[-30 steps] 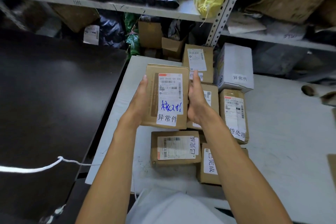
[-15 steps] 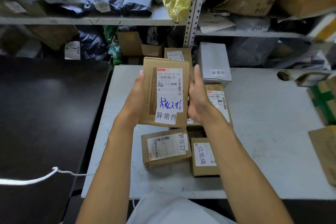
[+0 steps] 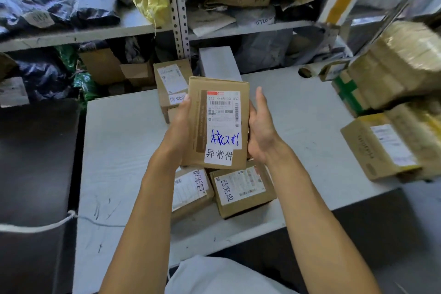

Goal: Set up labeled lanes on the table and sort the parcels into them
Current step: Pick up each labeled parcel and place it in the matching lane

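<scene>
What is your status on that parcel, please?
Both hands, left and right, grip parcel above table. Sorted boxes directly beneath.

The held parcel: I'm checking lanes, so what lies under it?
Under the held parcel, two boxes labeled 已完成 and show on the table. Anything directly beneath it is covered.

Matt cardboard parcel (image 3: 218,124), paper label (image 3: 223,126)
</scene>
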